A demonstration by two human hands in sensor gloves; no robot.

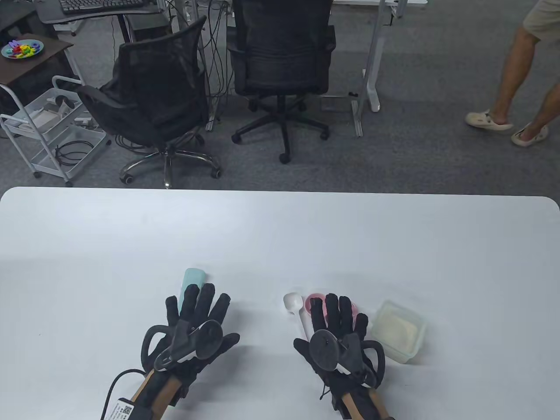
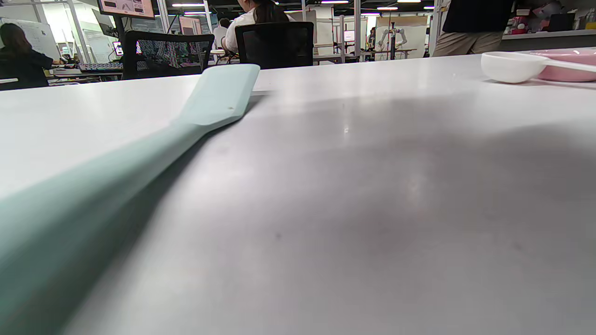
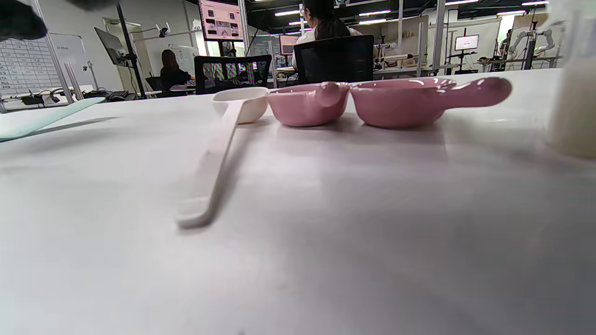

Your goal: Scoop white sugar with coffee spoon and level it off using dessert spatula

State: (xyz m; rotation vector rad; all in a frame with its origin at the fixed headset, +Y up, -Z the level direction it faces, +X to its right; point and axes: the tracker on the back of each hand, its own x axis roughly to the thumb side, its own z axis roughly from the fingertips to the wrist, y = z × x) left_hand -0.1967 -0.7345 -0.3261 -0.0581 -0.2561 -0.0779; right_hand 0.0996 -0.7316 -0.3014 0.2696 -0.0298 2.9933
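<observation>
Resting flat, spread: left hand (image 1: 192, 326) over spatula (image 1: 192, 277), right hand (image 1: 334, 332) beside spoon (image 1: 295, 309).

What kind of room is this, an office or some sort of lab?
Most likely an open-plan office used as a robotics lab. Behind the white table stand office chairs and desks with a keyboard; the wrist views show monitors, a whiteboard and what look like robot arms at the back.
</observation>
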